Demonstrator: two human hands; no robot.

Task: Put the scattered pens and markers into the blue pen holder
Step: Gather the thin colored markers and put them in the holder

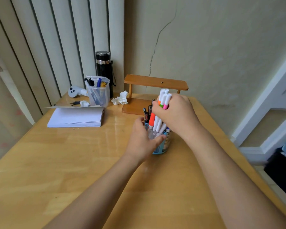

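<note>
Head view: right hand (175, 113) grips marker bunch (163, 103); left hand (141, 139) clasps one blue pen holder (162, 146).

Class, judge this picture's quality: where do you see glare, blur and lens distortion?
Head view: soft glare streaks the wooden table near the paper stack; the edges, like the dark bin at right, are smeared; wide-angle bending slants the vertical blinds; the right hand is slightly soft.

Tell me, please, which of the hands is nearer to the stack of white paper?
Left. The left hand grips the blue pen holder on the side facing the stack of white paper; the right hand holds markers farther away.
</note>
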